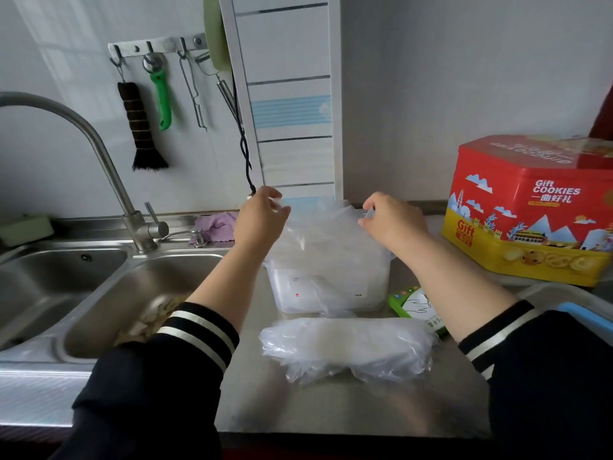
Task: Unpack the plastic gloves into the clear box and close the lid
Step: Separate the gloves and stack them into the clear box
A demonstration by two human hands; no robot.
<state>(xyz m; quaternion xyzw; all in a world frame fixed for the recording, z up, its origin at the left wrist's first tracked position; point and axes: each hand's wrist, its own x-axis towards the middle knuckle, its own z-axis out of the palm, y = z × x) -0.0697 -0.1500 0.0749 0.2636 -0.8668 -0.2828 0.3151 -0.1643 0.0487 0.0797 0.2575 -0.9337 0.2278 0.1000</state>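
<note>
The clear box (326,293) stands on the steel counter in the middle of the head view. A translucent plastic layer (323,227) rises from its top; whether it is the lid or a stack of gloves cannot be told. My left hand (260,217) pinches its upper left corner. At the upper right corner, my right hand (393,222) pinches its edge. A loose bundle of plastic gloves (345,346) lies on the counter in front of the box. A green and white glove package (419,308) lies to the right of the box, partly under my right forearm.
A double steel sink (99,293) with a tall tap (109,167) lies to the left, with scraps in the nearer basin. A red and yellow cookie tin (530,210) stands at the right. A steel tray (570,303) is beside my right arm. Utensils hang on the wall.
</note>
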